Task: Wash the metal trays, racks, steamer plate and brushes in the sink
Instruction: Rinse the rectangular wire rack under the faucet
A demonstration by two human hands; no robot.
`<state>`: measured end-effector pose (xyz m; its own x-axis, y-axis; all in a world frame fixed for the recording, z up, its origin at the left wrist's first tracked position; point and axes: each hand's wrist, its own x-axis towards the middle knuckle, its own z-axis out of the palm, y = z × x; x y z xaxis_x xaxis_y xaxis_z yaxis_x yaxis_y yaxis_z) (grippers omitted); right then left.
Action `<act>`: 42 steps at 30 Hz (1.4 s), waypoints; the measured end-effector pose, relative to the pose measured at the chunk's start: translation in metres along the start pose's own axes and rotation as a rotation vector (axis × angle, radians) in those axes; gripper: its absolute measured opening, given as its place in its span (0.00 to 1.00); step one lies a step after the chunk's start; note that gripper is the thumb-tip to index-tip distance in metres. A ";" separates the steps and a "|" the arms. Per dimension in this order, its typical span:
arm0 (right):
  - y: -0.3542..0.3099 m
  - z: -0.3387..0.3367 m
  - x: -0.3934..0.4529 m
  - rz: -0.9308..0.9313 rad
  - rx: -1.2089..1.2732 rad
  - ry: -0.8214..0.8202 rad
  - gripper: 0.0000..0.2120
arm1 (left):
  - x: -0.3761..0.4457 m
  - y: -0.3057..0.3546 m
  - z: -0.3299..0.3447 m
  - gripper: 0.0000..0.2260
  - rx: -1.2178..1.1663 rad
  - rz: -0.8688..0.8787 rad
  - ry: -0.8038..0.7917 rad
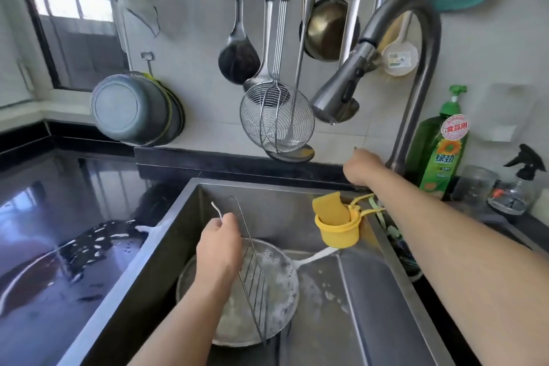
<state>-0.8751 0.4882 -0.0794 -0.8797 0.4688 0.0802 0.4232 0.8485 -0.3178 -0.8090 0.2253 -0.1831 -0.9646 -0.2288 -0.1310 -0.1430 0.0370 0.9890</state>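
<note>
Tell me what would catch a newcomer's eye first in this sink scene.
First, the left hand gripping a wire rack on edge over a foamy round metal tray in the sink. Next, the right hand reaching to the base of the faucet at the sink's back edge. Then the bright yellow cup on the sink's right wall.

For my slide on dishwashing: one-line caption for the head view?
Left hand holds a wire rack upright over a soapy round tray while the right hand reaches toward the faucet base.
</note>
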 end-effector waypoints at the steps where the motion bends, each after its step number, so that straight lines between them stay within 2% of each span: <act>1: 0.000 0.003 -0.003 -0.009 0.009 -0.031 0.22 | -0.002 0.002 0.000 0.19 -0.012 -0.005 -0.008; 3: 0.000 0.000 -0.011 -0.029 0.078 -0.081 0.24 | -0.006 0.006 -0.002 0.17 -0.031 -0.021 -0.025; 5: -0.002 -0.022 -0.025 -0.049 0.314 0.042 0.21 | -0.006 0.010 -0.006 0.13 -0.050 -0.058 -0.049; 7: -0.008 -0.059 -0.051 -0.088 0.841 0.181 0.18 | -0.002 0.009 -0.009 0.10 -0.105 -0.108 -0.066; 9: -0.024 -0.099 -0.088 -0.253 1.360 0.098 0.16 | 0.003 0.007 -0.012 0.08 -0.127 -0.119 -0.054; 10: -0.035 -0.112 -0.099 -0.328 1.455 0.015 0.15 | 0.005 0.006 -0.014 0.08 -0.095 -0.105 -0.050; 12: -0.059 -0.119 -0.104 -0.337 1.419 -0.009 0.12 | 0.004 0.005 -0.017 0.10 -0.027 -0.072 -0.058; 16: -0.081 -0.101 -0.092 -0.227 1.271 0.203 0.12 | 0.001 0.008 -0.020 0.08 -0.020 -0.143 -0.069; 20: -0.052 -0.057 -0.100 -0.204 0.899 0.224 0.08 | -0.002 0.009 -0.013 0.07 -0.023 -0.117 -0.114; 23: -0.033 -0.012 -0.111 -0.131 0.727 0.101 0.08 | -0.004 0.006 -0.007 0.07 -0.036 -0.106 -0.158; 27: -0.031 0.035 -0.124 -0.105 0.664 -0.116 0.07 | -0.007 0.000 -0.002 0.10 0.007 -0.135 -0.251; 31: -0.042 0.036 -0.121 -0.123 0.738 -0.288 0.09 | -0.002 0.001 -0.005 0.12 0.024 -0.020 -0.231; 34: -0.048 0.028 -0.120 -0.179 0.808 -0.429 0.10 | -0.001 0.002 -0.003 0.12 0.021 0.117 -0.157; 36: -0.051 0.028 -0.121 -0.213 0.806 -0.435 0.10 | 0.000 0.001 0.000 0.11 -0.005 0.210 -0.111; 38: -0.049 0.028 -0.120 -0.206 0.807 -0.417 0.10 | -0.001 0.001 0.002 0.12 0.000 0.224 -0.113; 42: -0.040 0.027 -0.116 -0.181 0.839 -0.405 0.10 | -0.007 0.002 0.001 0.15 -0.091 0.011 -0.223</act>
<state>-0.7960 0.3930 -0.1010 -0.9917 0.0929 -0.0886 0.1171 0.3729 -0.9204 -0.8030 0.2277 -0.1801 -0.9925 -0.0084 -0.1220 -0.1214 -0.0518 0.9912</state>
